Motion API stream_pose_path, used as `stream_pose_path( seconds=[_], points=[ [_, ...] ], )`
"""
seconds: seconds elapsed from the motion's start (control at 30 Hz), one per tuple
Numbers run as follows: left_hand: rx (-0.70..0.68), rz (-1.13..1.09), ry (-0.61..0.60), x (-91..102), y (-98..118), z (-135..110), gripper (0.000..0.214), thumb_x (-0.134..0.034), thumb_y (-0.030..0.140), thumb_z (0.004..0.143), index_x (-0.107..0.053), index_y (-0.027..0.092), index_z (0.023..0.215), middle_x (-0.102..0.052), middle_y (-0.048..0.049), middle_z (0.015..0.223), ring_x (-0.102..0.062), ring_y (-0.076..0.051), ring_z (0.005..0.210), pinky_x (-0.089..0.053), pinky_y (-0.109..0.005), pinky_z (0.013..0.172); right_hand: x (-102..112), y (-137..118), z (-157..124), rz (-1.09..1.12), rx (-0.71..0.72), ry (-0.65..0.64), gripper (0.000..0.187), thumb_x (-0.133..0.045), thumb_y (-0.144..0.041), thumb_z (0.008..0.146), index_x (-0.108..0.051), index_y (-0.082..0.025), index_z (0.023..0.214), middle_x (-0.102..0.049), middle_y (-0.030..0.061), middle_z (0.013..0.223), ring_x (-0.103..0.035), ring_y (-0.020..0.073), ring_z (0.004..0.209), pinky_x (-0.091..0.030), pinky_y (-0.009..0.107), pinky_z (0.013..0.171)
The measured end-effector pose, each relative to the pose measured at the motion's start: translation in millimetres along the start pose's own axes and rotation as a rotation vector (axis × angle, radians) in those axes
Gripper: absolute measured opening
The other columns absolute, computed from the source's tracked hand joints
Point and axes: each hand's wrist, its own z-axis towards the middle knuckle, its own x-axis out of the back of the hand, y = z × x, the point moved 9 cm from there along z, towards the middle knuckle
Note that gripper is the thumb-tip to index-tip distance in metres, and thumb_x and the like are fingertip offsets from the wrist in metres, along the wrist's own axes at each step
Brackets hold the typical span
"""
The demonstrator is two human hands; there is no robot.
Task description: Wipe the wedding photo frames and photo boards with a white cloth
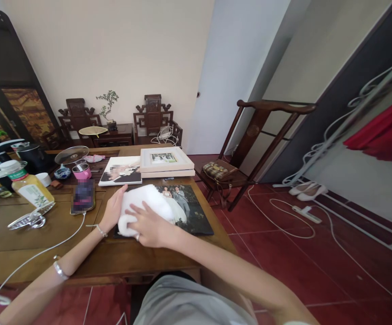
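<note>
- Watching from my end, I've got a folded white cloth (148, 197) on the left part of a wedding photo panel (198, 212), itself flat on the tabletop (91, 255).
- Panel's long axis runs left to right; its uncovered stretch lies right of the cloth, and my right hand (151, 227) is the nearer one.
- That right hand rests palm down on the cloth, fingers spread, forearm slanting in from lower right.
- Along the cloth's left edge, my left hand (114, 209) has its fingers straight and close together; whether it grips, I cannot tell.
- Just beyond: a stack of pale picture frames (167, 173).
</note>
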Motion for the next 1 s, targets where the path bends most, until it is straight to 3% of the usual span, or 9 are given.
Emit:
stream_pose_path(
  seconds=[0.1,0.17,0.33,0.43,0.6,0.83,1.0],
  points=[
    [-0.020,0.026,-0.020,-5.6,2,-3,0.058,-0.024,0.048,0.096,-0.054,0.011,0.128,-0.054,-0.0096,0.136,-0.048,-0.021,0.128,-0.032,-0.037,0.111,5,-18,-29,0.069,0.030,0.001,0.037,-0.056,-0.016,0.079,-0.064,-0.027,0.113,-0.043,0.0023,0.145,-0.027,0.0255,0.139,-0.012,0.041,0.117],
    [-0.052,0.060,-0.041,-12.5,4,-5,0.056,-0.025,0.047,0.096,-0.058,0.012,0.124,-0.058,-0.0091,0.132,-0.051,-0.021,0.125,-0.035,-0.037,0.110,6,-20,-47,0.103,0.005,-0.016,0.035,-0.055,-0.015,0.079,-0.064,-0.023,0.112,-0.044,0.0058,0.145,-0.028,0.0265,0.139,-0.014,0.042,0.117],
    [-0.193,0.219,-0.132,-31.1,11,-13,0.049,-0.038,0.043,0.093,-0.059,0.010,0.123,-0.056,-0.0131,0.133,-0.051,-0.024,0.125,-0.037,-0.041,0.109,14,17,-63,0.097,-0.192,0.045,0.035,-0.047,-0.010,0.080,-0.064,-0.017,0.110,-0.054,0.0132,0.134,-0.036,0.0314,0.134,-0.028,0.047,0.110],
    [-0.221,0.276,-0.158,-35.2,8,-14,0.046,-0.039,0.036,0.092,-0.059,0.009,0.123,-0.055,-0.0138,0.134,-0.049,-0.024,0.127,-0.036,-0.041,0.110,20,54,-49,0.104,-0.305,0.100,0.031,-0.043,-0.009,0.082,-0.064,-0.015,0.104,-0.063,0.0159,0.117,-0.048,0.0336,0.123,-0.037,0.049,0.099],
    [-0.253,0.305,-0.182,-36.8,11,-14,0.041,-0.041,0.029,0.090,-0.061,0.010,0.121,-0.056,-0.0134,0.132,-0.048,-0.025,0.128,-0.036,-0.041,0.109,28,97,4,0.259,-0.403,0.213,0.024,-0.040,-0.020,0.092,-0.062,-0.015,0.100,-0.068,0.0122,0.102,-0.061,0.0260,0.095,-0.043,0.032,0.079],
    [-0.295,0.319,-0.192,-35.7,21,-13,0.031,-0.044,0.021,0.088,-0.066,0.015,0.109,-0.068,-0.0113,0.115,-0.063,-0.026,0.107,-0.049,-0.040,0.095,28,93,84,0.314,-0.231,0.225,0.029,-0.044,-0.034,0.095,-0.062,-0.012,0.102,-0.069,0.0076,0.103,-0.061,0.0199,0.093,-0.039,0.022,0.078],
    [-0.308,0.333,-0.187,-37.1,15,-13,0.032,-0.043,0.021,0.089,-0.064,0.015,0.112,-0.066,-0.0109,0.118,-0.061,-0.026,0.110,-0.047,-0.041,0.097,25,100,80,0.310,-0.220,0.218,0.030,-0.044,-0.035,0.096,-0.062,-0.011,0.097,-0.069,0.0074,0.099,-0.060,0.0200,0.089,-0.039,0.023,0.078]
  ],
)
